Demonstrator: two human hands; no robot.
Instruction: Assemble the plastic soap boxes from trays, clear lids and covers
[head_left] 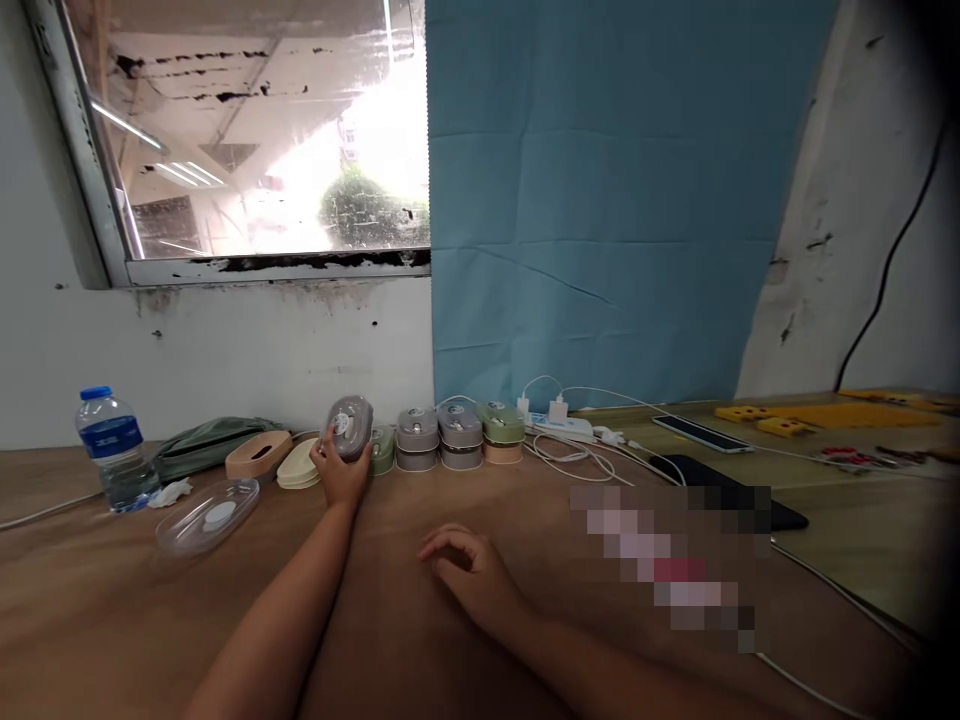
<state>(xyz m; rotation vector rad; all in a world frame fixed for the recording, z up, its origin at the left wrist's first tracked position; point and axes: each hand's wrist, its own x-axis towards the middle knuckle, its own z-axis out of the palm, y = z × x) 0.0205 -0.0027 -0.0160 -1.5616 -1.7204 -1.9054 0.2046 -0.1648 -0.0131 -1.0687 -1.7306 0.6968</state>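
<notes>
My left hand (342,472) is raised at the back of the table, its fingers wrapped round a small grey lidded box (351,420) that is tilted up. Just behind it, to the right, a green box (382,452) is partly covered by that hand. Two stacks of grey boxes (417,440) and a green box on a peach one (502,425) continue the row. Left of my hand are a cream container (297,465), a peach container (258,456) and a clear lid (206,518) with a white oval on it. Over the brown tabletop, my right hand (472,575) holds nothing, thumb and curved fingers apart.
A water bottle (112,455), crumpled tissue (171,493) and green pouch (210,446) stand at the left. To the right lie a power strip (559,427) with white cables, a phone (701,434), a black flat object (724,487) and yellow pieces (832,414).
</notes>
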